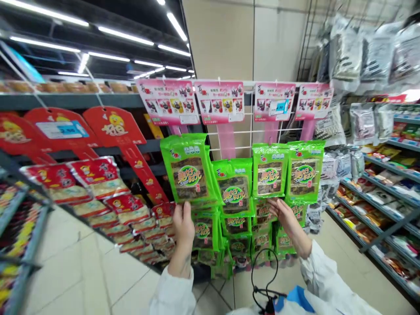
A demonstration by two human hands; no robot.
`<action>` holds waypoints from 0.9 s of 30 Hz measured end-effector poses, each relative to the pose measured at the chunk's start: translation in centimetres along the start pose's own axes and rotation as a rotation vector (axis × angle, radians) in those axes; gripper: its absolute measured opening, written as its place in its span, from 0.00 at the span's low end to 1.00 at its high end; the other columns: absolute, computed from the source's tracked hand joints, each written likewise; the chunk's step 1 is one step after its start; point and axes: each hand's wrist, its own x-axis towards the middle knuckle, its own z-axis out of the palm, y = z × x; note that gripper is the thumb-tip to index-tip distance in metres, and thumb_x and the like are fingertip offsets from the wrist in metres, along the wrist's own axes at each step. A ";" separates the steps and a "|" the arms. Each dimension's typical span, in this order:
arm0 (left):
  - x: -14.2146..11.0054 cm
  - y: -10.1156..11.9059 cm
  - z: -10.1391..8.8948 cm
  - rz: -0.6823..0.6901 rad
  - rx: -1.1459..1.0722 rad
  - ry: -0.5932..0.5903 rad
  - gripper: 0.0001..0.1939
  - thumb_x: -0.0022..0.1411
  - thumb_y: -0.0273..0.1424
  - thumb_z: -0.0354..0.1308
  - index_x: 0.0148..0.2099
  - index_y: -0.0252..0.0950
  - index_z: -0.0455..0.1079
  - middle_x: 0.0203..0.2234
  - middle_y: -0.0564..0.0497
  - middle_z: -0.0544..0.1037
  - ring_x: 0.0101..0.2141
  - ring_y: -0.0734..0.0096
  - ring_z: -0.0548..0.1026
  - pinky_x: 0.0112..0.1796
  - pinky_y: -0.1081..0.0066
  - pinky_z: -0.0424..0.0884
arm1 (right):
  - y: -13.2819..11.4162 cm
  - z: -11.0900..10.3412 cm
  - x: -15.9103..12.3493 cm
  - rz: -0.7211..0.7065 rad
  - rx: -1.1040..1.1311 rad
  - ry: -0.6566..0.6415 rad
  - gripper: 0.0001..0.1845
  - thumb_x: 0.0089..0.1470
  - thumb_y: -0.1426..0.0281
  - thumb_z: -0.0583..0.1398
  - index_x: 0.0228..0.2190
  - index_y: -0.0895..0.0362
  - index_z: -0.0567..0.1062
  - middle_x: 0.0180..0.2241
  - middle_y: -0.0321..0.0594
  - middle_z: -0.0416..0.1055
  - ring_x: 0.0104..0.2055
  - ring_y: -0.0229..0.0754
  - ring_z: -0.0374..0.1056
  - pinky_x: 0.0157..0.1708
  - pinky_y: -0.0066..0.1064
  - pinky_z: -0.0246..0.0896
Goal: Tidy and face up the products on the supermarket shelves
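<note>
Green snack packets with clear windows hang in strips from a white wire rack. My left hand (183,225) has its thumb and fingers closed at the lower edge of the upper-left green packet (189,175), which tilts forward. My right hand (286,217) has its fingers stretched out to the left, at the bottom edge of another green packet (270,175); whether they press on it is hard to see. Beside that hangs one more green packet (303,175). Between my hands is a lower green packet (235,192), with more packets beneath.
Pink header cards (219,103) top the strips. Red snack packets (98,175) hang at left under red hanger cards (113,127). Grey-silver bags (346,57) hang at right, near a stocked shelf (387,192). A black cord loop (265,271) dangles before my chest.
</note>
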 end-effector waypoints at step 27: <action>3.3 6.3 -1.7 0.041 -0.072 -0.157 0.33 0.46 0.49 0.75 0.47 0.36 0.69 0.40 0.44 0.81 0.40 0.64 0.79 0.43 0.66 0.76 | -6.3 18.7 -1.6 -0.860 -0.677 -0.446 0.27 0.63 0.58 0.63 0.60 0.52 0.69 0.53 0.46 0.74 0.53 0.49 0.71 0.53 0.45 0.70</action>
